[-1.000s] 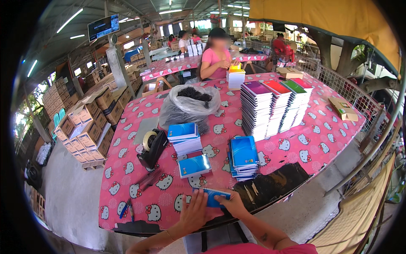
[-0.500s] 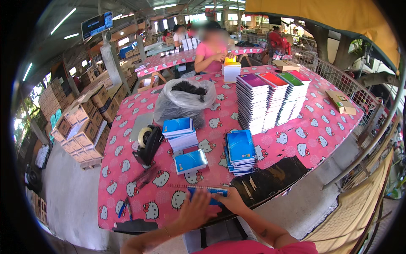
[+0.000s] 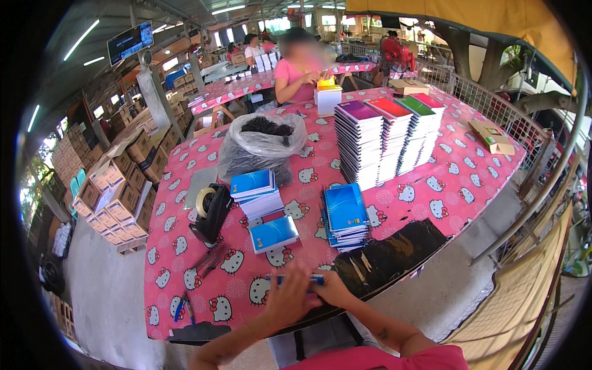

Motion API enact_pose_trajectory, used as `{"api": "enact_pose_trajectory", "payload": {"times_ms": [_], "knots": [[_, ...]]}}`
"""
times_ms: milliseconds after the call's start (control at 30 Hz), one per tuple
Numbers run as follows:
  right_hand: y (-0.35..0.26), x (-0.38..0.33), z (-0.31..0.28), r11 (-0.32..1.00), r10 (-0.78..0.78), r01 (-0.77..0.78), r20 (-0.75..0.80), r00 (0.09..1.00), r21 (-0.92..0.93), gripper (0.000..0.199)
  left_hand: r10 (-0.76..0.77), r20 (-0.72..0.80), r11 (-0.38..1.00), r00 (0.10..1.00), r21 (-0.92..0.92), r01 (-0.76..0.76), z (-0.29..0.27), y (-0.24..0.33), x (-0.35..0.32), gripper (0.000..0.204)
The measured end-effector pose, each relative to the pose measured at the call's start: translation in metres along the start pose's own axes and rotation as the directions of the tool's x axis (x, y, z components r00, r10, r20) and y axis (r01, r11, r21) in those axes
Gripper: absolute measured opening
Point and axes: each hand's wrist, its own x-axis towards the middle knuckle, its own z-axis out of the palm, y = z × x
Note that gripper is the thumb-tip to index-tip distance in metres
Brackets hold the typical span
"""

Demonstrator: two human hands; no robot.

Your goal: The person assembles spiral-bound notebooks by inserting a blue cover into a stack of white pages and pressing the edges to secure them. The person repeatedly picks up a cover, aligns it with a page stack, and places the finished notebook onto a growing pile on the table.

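Observation:
A blue-covered notebook lies at the table's near edge, mostly hidden by my hands. My right hand is closed around its right end. My left hand rests over the left part, fingers stretched out and a little blurred. Just beyond is a small set of blue-covered pages, with a taller blue-topped paper stack behind it. To the right, spiral-bound blue notebooks are piled up. Several dark spiral coils lie to the left.
A black tape dispenser and a clear bag of black coils stand at left. Tall notebook stacks rise at right. Pens lie near the left edge, a torn black patch at front right. Across the table sits a person.
My left hand has drawn in toward my right, its fingers now more upright over the notebook. The coil seen along the notebook's far edge no longer shows clearly. The view has shifted slightly.

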Motion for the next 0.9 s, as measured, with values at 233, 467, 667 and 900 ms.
{"api": "enact_pose_trajectory", "payload": {"times_ms": [233,467,667,900], "knots": [[0.011,0.01,-0.009,0.981,-0.155,0.159,0.041,0.987,-0.109,0.035,-0.003,0.009,0.995,1.0,-0.098,0.003,0.007,-0.001,0.012,0.085],[0.016,0.018,-0.013,0.969,-0.156,0.186,0.18,0.971,-0.163,0.034,-0.113,-0.151,0.965,0.982,-0.253,0.072,-0.013,-0.016,0.026,0.038],[-0.009,0.017,-0.018,0.978,-0.109,0.137,0.176,0.978,-0.157,0.027,-0.117,-0.258,0.942,0.959,-0.335,0.025,-0.014,-0.017,0.039,0.02],[-0.03,0.015,-0.03,0.868,-0.296,0.323,0.129,0.946,-0.378,0.033,-0.126,-0.26,0.935,0.957,-0.352,0.027,-0.003,-0.022,0.036,0.019]]}}
